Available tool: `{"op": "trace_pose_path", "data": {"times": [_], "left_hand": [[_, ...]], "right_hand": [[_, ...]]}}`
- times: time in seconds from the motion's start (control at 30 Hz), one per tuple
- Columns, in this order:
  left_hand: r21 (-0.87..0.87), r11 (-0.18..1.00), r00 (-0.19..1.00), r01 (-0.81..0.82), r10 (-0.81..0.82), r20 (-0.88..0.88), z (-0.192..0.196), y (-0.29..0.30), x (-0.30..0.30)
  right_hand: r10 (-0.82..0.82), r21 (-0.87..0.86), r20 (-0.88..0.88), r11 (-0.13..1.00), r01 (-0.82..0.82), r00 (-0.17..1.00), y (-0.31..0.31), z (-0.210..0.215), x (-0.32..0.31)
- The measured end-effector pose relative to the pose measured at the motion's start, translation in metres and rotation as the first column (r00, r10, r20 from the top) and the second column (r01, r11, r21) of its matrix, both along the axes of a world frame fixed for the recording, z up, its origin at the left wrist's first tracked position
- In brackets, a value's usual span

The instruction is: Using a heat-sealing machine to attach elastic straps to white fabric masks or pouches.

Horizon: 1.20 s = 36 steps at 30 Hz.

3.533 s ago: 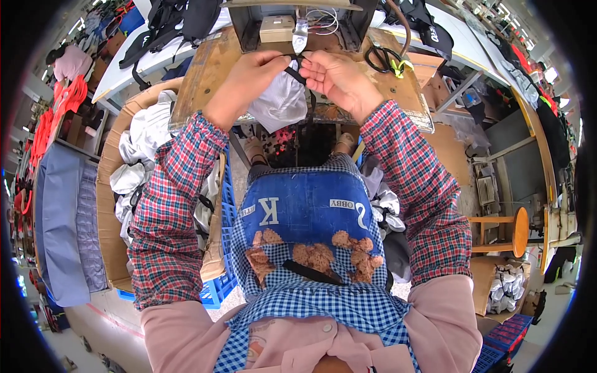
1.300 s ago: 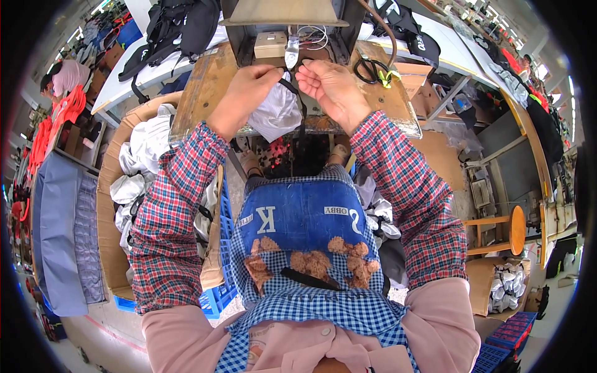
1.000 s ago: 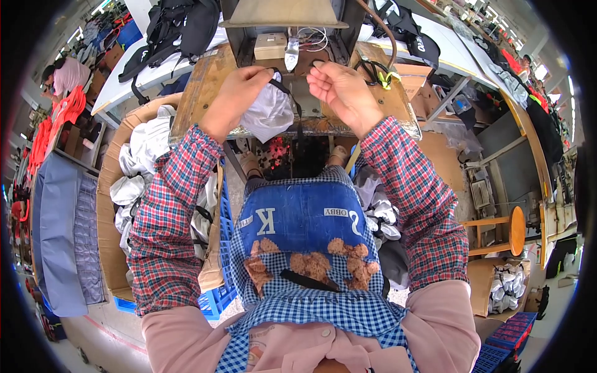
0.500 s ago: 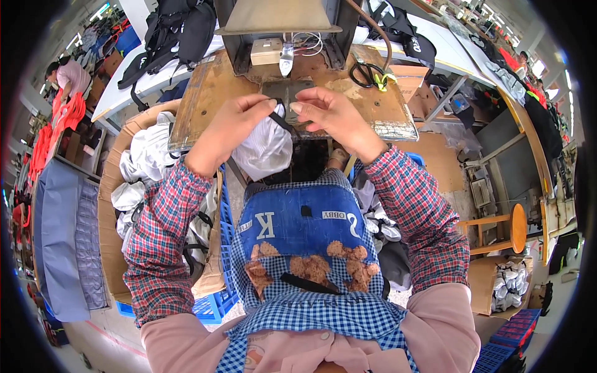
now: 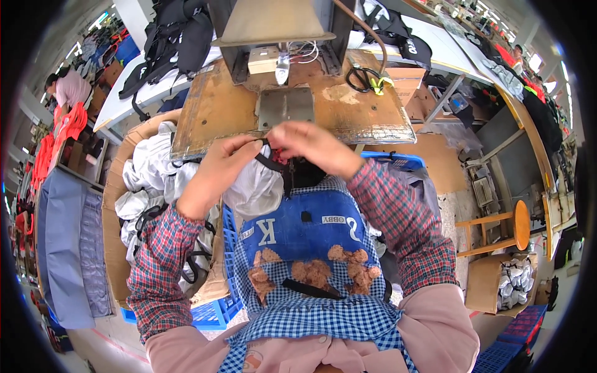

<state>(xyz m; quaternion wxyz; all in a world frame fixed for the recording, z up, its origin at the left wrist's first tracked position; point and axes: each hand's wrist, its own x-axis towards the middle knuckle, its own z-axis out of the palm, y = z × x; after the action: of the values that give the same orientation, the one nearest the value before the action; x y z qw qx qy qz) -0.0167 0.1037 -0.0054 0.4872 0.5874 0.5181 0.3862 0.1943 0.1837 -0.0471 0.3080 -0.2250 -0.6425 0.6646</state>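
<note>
In front of the work table's near edge, my left hand (image 5: pixel 221 171) pinches a narrow black strap (image 5: pixel 268 163) between thumb and fingers. The strap belongs to a bunched white fabric piece (image 5: pixel 256 189) that hangs below my hands, above my lap. My right hand (image 5: pixel 314 148) meets the left fingertips at the strap's upper end, its fingers closed and slightly blurred; what lies inside them is mostly hidden. Dark strands and a bit of red show beneath it. Beyond my hands stands a machine with a metal foot (image 5: pixel 282 68) above a grey plate (image 5: pixel 286 107).
The worn wooden table (image 5: pixel 208 109) carries black-handled scissors (image 5: pixel 359 79) with a yellow tie. A cardboard box (image 5: pixel 115 217) of white pieces stands at left, near a blue crate (image 5: pixel 214 314). A wooden stool (image 5: pixel 521 225) is at right. Another person (image 5: pixel 71 90) works far left.
Both hands have come down and nearer to me, off the table's edge, with the strap and white fabric. My right hand has moved left against the left fingertips. The grey plate is now uncovered.
</note>
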Motion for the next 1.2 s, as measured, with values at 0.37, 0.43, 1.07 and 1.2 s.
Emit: {"op": "trace_pose_path", "data": {"times": [0.37, 0.43, 1.07, 1.2], "left_hand": [[0.328, 0.804, 0.809, 0.496, -0.29, -0.512, -0.071, -0.038, 0.1], [0.052, 0.612, 0.496, 0.789, -0.584, -0.643, -0.127, -0.049, 0.099], [0.006, 0.979, 0.577, 0.205, -0.115, -0.808, -0.04, -0.077, -0.048], [0.311, 0.946, 0.503, -0.094, 0.315, -0.805, -0.019, -0.094, -0.134]], "right_hand": [[-0.526, 0.202, 0.292, 0.85, 0.487, 0.798, -0.086, -0.032, 0.201], [-0.641, 0.346, 0.56, 0.757, 0.554, 0.525, -0.098, -0.05, 0.249], [-0.594, 0.921, 0.349, 0.358, -0.15, 0.725, -0.058, -0.13, 0.062], [-0.706, 0.84, 0.062, 0.419, 0.345, 0.706, -0.043, -0.084, 0.076]]}}
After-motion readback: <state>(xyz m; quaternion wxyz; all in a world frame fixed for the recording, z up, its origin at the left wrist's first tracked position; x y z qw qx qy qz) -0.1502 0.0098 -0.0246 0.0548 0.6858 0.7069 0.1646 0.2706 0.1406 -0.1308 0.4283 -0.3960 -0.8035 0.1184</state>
